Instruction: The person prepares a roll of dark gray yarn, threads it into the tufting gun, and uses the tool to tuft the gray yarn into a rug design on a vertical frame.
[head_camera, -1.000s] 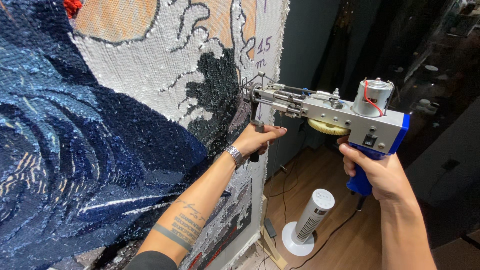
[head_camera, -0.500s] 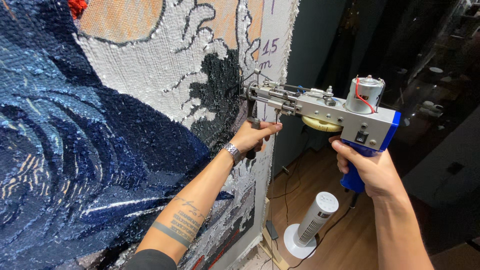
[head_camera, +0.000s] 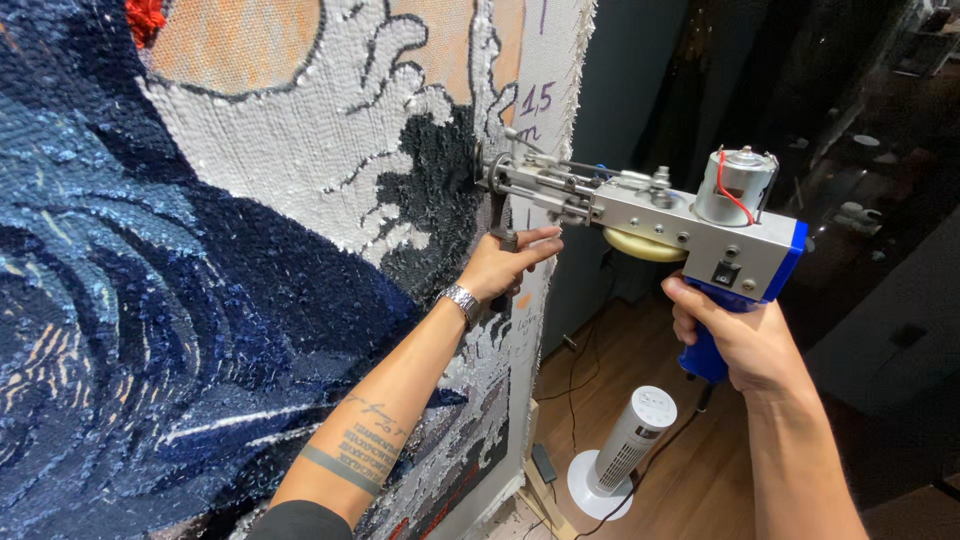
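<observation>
Tufting gun (head_camera: 650, 215) mid-stitch — needle in dark patch (head_camera: 435, 200) at 12 o'clock of left hand (head_camera: 505, 265), clenched on front handle. Right hand (head_camera: 735, 335) clamps blue grip. Likely needs steady pressure into cloth.

Matt metal tufting gun (head_camera: 660, 215) with glossy blue plastic grip; rough, yarn-tufted rug (head_camera: 200, 260)

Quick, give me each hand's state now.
Left hand: closed on the tufting gun's black front handle.
Right hand: closed on its blue grip.
</observation>
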